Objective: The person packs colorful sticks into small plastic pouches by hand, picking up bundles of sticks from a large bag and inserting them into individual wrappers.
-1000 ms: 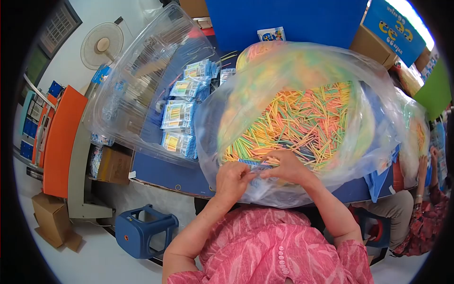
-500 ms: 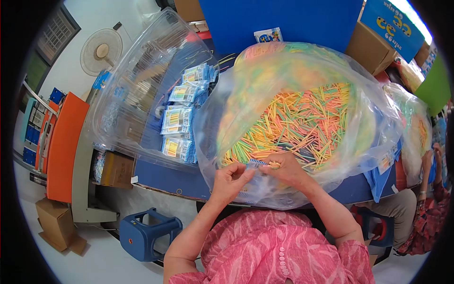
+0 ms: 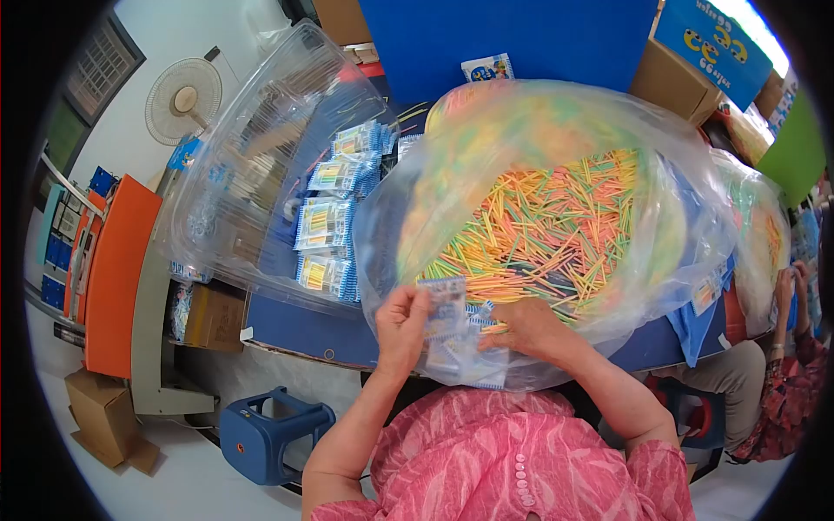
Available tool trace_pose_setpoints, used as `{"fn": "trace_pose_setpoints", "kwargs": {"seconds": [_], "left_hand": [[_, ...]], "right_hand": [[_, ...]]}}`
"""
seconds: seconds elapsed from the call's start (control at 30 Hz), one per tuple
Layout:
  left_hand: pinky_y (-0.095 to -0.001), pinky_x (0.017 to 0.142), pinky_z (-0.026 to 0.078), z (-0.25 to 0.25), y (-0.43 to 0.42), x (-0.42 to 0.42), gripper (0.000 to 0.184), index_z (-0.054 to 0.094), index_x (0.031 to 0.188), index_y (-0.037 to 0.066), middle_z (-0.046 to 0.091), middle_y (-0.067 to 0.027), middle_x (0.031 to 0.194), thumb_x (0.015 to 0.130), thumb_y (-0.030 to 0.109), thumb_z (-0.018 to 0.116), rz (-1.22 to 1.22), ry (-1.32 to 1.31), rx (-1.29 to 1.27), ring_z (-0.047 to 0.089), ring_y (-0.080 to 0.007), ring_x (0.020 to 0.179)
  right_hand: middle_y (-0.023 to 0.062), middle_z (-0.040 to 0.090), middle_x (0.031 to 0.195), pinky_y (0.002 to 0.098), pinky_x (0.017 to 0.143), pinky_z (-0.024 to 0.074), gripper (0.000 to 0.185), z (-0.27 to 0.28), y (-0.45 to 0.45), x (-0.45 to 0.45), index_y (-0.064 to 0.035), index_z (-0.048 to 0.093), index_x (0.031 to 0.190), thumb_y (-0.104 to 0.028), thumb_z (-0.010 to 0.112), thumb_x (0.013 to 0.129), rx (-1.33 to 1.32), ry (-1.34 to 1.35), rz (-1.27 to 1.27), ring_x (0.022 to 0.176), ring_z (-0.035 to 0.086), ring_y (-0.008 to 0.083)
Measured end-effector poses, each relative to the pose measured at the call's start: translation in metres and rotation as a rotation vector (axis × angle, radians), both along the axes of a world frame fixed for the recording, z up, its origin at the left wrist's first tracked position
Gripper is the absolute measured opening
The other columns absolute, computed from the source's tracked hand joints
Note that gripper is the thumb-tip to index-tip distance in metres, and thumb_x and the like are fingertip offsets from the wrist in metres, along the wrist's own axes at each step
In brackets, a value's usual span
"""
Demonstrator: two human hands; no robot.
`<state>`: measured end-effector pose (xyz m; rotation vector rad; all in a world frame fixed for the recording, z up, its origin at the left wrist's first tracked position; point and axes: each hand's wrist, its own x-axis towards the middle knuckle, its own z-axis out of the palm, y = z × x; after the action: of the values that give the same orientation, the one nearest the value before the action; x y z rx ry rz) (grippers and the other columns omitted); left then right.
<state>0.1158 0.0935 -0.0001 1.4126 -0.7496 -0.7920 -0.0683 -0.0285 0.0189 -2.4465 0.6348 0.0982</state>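
Note:
My left hand (image 3: 403,330) pinches a small clear sachet (image 3: 446,306) with a blue printed edge, held upright at the front of the big plastic bag. My right hand (image 3: 532,330) is closed, and a few yellow-orange sticks (image 3: 493,329) show at its fingertips. Below and between the hands lie more clear sachets (image 3: 473,360), partly blurred. Thin pink, yellow and green sticks (image 3: 556,217) fill the opening of the large clear bag (image 3: 686,234) in front of me.
At left, a clear plastic bin (image 3: 234,252) holds stacked filled sachets (image 3: 326,223). A single packet (image 3: 486,68) lies behind the bag, by a blue panel (image 3: 512,35). A blue stool (image 3: 274,434) stands on the floor. Another person's hands (image 3: 789,295) are at far right.
My left hand has moved slightly left and raised a sachet upright. My right hand has dropped a little lower, apart from the left. More sachets now show between the hands.

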Motion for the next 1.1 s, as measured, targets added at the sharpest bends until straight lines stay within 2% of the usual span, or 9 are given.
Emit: {"fn": "trace_pose_setpoints", "kwargs": {"seconds": [0.13, 0.27, 0.4, 0.53, 0.63, 0.77, 0.83, 0.93, 1.1], "left_hand": [[-0.0187, 0.066, 0.044, 0.01, -0.004, 0.007, 0.011, 0.061, 0.093, 0.001, 0.062, 0.0026, 0.082, 0.095, 0.012, 0.058, 0.038, 0.055, -0.134, 0.054, -0.0028, 0.074], [-0.0192, 0.068, 0.044, 0.01, -0.01, -0.002, 0.013, 0.06, 0.099, 0.001, 0.063, 0.0011, 0.085, 0.096, 0.013, 0.056, -0.154, -0.137, -0.085, 0.055, -0.0039, 0.074], [-0.0202, 0.069, 0.046, 0.021, -0.019, -0.019, 0.015, 0.06, 0.102, 0.0, 0.064, 0.0005, 0.087, 0.096, 0.013, 0.057, -0.282, 0.202, -0.08, 0.056, -0.0047, 0.075], [-0.0217, 0.072, 0.048, 0.017, -0.025, -0.022, 0.017, 0.061, 0.106, 0.0, 0.066, -0.0013, 0.092, 0.095, 0.012, 0.058, -0.37, 0.177, -0.025, 0.059, -0.0058, 0.081], [-0.0215, 0.071, 0.046, 0.029, -0.03, -0.034, 0.022, 0.064, 0.111, -0.001, 0.065, 0.0015, 0.092, 0.095, 0.014, 0.059, -0.339, 0.486, 0.071, 0.057, -0.0052, 0.081], [-0.0233, 0.075, 0.049, 0.015, -0.031, -0.031, 0.021, 0.064, 0.107, 0.0, 0.067, -0.0018, 0.096, 0.095, 0.016, 0.058, -0.475, 0.18, 0.107, 0.06, -0.0064, 0.086], [-0.0234, 0.075, 0.049, 0.011, -0.034, -0.034, 0.022, 0.064, 0.108, 0.0, 0.067, -0.0015, 0.096, 0.095, 0.016, 0.059, -0.449, 0.184, 0.095, 0.059, -0.0061, 0.085], [-0.0235, 0.073, 0.049, 0.009, -0.037, -0.035, 0.023, 0.064, 0.11, 0.0, 0.067, -0.0008, 0.094, 0.094, 0.016, 0.06, -0.388, 0.179, 0.062, 0.059, -0.0055, 0.082], [-0.0231, 0.073, 0.049, 0.008, -0.034, -0.034, 0.02, 0.068, 0.104, -0.001, 0.067, -0.0008, 0.094, 0.093, 0.013, 0.061, -0.379, 0.192, 0.115, 0.059, -0.0058, 0.082]], "right_hand": [[0.0153, 0.068, 0.083, 0.0357, 0.07, 0.0501, 0.04, -0.004, -0.009, -0.004, -0.0017, 0.068, 0.099, -0.035, 0.073, 0.078, 0.006, -0.528, -0.228, 0.078, 0.066, 0.0312], [0.0121, 0.068, 0.076, 0.031, 0.066, 0.0492, 0.031, 0.024, -0.013, 0.01, -0.0015, 0.068, 0.094, -0.028, 0.074, 0.079, 0.292, -0.667, -0.234, 0.074, 0.066, 0.0199], [0.0076, 0.067, 0.073, 0.0275, 0.065, 0.0477, 0.021, 0.027, -0.016, 0.01, -0.0017, 0.068, 0.088, -0.02, 0.074, 0.079, 0.53, -0.637, -0.331, 0.071, 0.062, 0.011], [0.0048, 0.066, 0.071, 0.0256, 0.063, 0.0455, 0.017, 0.022, -0.018, 0.002, -0.0021, 0.067, 0.082, -0.018, 0.073, 0.081, 0.545, -0.659, -0.391, 0.069, 0.058, 0.0081], [0.0039, 0.065, 0.07, 0.0248, 0.062, 0.0443, 0.016, 0.015, -0.023, -0.004, -0.0024, 0.067, 0.082, -0.017, 0.073, 0.081, 0.438, -0.706, -0.387, 0.068, 0.056, 0.0073], [0.0012, 0.061, 0.067, 0.0232, 0.06, 0.0424, 0.016, 0.018, -0.024, -0.01, -0.0033, 0.066, 0.081, -0.018, 0.072, 0.083, 0.362, -0.74, -0.36, 0.066, 0.054, 0.0058], [0.0001, 0.06, 0.065, 0.0226, 0.059, 0.0417, 0.017, 0.018, -0.025, -0.014, -0.0037, 0.066, 0.081, -0.019, 0.071, 0.084, 0.35, -0.738, -0.353, 0.066, 0.053, 0.0052], [-0.0025, 0.052, 0.063, 0.0211, 0.044, 0.0328, 0.023, 0.018, -0.033, -0.021, -0.0046, 0.061, 0.08, -0.025, 0.065, 0.09, 0.624, -0.743, -0.707, 0.049, 0.042, 0.0049], [-0.0036, 0.044, 0.059, 0.021, 0.038, 0.0232, 0.033, -0.006, -0.036, -0.036, -0.0087, 0.05, 0.073, -0.031, 0.055, 0.096, 0.679, -0.802, -0.676, 0.043, 0.031, 0.0037]]}}
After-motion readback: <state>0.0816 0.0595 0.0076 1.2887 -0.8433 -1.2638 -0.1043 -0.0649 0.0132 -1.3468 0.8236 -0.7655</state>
